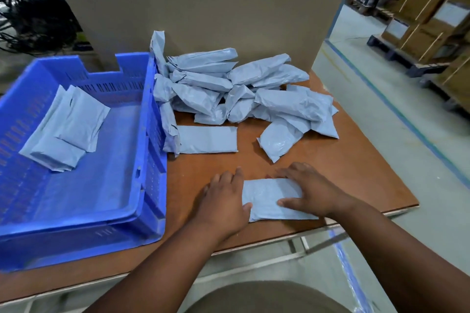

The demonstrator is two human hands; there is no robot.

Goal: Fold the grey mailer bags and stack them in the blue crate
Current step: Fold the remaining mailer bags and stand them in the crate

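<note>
Crinkled, faintly glossy plastic bags [236, 89] heaped right of a smooth moulded plastic crate [150, 134]; matt brown wood-look tabletop [356, 175] beneath; matt cardboard [203, 7] behind.

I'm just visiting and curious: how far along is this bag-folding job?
Early on. Done: a few folded bags lie in the blue crate. In hand: the left hand and right hand press one mailer bag flat on the table. Left: a large pile of bags behind it, plus a flat one beside the crate.
</note>
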